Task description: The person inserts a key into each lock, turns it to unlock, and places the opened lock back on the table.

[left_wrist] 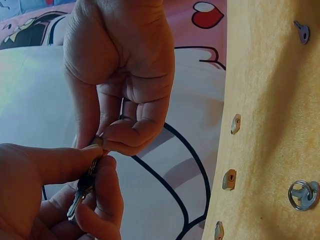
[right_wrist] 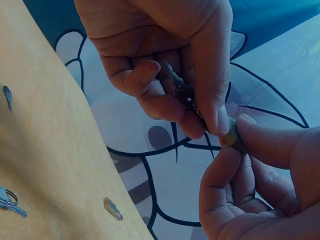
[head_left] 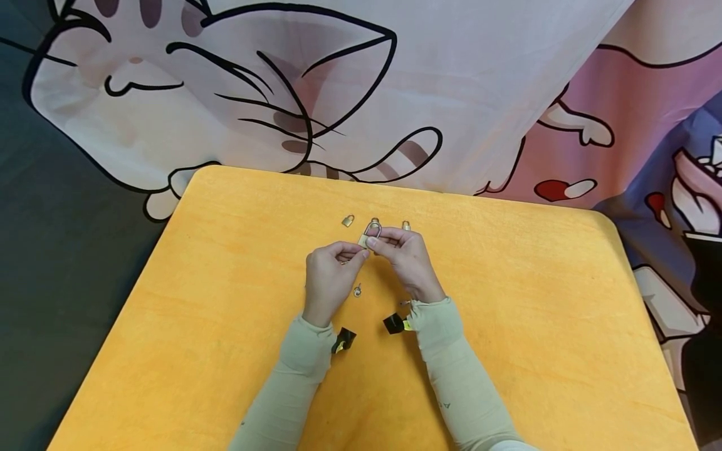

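Note:
Above the yellow table (head_left: 225, 300), both hands meet at a small brass padlock (head_left: 363, 240). My right hand (head_left: 410, 260) pinches the padlock between thumb and fingers, its silver shackle pointing away from me. With thumb and forefinger, my left hand (head_left: 331, 275) grips a key at the bottom of the lock. More of the keys (right_wrist: 174, 76) hang over the left hand's curled fingers in the right wrist view; in the left wrist view the keys (left_wrist: 80, 192) point down. Fingertips hide the keyhole end of the lock.
Beyond the hands, other small padlocks stand on the table, one at left (head_left: 348, 220) and one at right (head_left: 406, 225). Nearer lies a ring with keys (head_left: 357, 290). A single key (left_wrist: 302, 33) lies by the right wrist. Patterned cloth (head_left: 479, 94) hangs behind the table's far edge.

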Demonstrator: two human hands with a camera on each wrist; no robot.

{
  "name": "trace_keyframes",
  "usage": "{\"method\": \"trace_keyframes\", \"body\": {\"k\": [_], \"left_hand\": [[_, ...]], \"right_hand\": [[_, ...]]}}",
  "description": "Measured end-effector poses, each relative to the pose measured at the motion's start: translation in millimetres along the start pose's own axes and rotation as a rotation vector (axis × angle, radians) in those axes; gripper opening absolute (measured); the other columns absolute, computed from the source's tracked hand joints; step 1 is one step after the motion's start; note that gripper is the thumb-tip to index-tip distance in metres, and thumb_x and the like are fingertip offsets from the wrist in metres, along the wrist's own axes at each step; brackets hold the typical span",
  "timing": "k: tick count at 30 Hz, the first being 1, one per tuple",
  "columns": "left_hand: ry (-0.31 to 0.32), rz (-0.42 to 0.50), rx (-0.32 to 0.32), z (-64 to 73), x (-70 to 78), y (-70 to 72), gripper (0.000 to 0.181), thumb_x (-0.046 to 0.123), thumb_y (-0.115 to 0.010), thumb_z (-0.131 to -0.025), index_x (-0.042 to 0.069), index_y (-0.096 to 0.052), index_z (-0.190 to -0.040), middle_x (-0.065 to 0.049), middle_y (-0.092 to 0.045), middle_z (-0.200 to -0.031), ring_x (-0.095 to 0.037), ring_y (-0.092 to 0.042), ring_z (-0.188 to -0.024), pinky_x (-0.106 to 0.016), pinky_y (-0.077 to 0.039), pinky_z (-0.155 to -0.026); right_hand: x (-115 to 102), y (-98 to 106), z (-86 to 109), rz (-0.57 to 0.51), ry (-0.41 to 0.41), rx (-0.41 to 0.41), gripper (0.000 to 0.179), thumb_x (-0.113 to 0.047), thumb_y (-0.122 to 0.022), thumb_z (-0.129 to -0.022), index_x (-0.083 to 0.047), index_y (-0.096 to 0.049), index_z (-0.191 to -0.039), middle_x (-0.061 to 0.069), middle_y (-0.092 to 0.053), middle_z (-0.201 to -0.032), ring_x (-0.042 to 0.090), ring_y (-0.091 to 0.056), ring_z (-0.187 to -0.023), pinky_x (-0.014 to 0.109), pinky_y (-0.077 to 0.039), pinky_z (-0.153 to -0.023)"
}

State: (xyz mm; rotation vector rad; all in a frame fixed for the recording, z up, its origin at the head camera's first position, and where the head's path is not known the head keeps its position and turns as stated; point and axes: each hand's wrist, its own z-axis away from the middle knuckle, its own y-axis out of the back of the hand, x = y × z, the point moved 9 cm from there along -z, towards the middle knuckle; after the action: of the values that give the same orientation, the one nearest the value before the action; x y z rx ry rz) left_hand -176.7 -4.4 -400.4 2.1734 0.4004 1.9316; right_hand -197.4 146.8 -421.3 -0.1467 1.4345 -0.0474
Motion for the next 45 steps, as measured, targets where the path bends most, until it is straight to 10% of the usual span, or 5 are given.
{"method": "trace_keyframes", "body": {"k": [45], "left_hand": [[0.064, 0.122, -0.139, -5.0, -11.4, -4.7, 0.013, 0.012, -0.076, -0.091, -0.001, -0.077, -0.091, -0.009, -0.074, -0.078, -0.023, -0.073, -0.071, -0.030, -0.057, -0.066]], "right_hand": [[1, -1, -1.2, 0.023, 0.023, -0.034, 0.020, -0.002, -0.071, -0.093, 0.008, -0.072, -0.110, 0.009, -0.075, -0.100, 0.017, -0.071, -0.092, 0.032, -0.055, -0.090]]}}
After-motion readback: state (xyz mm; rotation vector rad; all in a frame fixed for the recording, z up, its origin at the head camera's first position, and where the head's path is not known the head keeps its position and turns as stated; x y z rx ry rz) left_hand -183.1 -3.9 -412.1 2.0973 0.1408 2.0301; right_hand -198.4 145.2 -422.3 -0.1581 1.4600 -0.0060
